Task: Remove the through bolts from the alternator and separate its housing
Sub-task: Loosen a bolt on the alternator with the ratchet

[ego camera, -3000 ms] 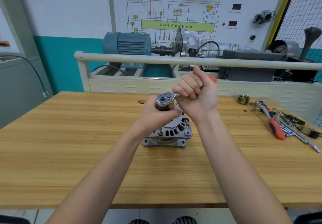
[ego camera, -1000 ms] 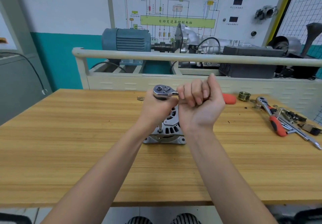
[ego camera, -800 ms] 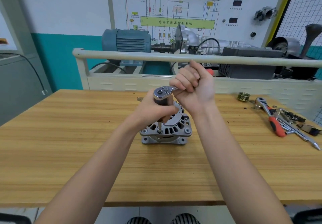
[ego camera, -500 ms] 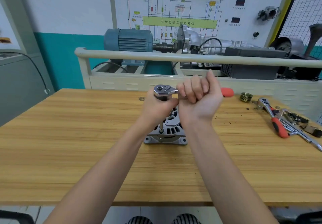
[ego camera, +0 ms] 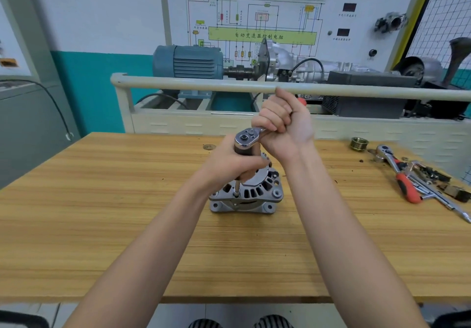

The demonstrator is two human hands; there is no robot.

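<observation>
Hands (ego camera: 283, 121) on ratchet (ego camera: 248, 137) above alternator (ego camera: 248, 195), wooden table (ego camera: 102, 200).

Lighting, for your record: bright, even and diffuse; no source visible to you. Shadows: one soft, short shadow on the workbench (ego camera: 102, 225) at the base of the alternator (ego camera: 247, 195). Glare: small highlights on the ratchet head (ego camera: 246, 137) above the alternator. Blur: slight motion softness on your right hand (ego camera: 283, 123). Distortion: wide-angle bowing; the rail (ego camera: 204, 86) behind the alternator curves, and verticals lean at the frame edges.
</observation>
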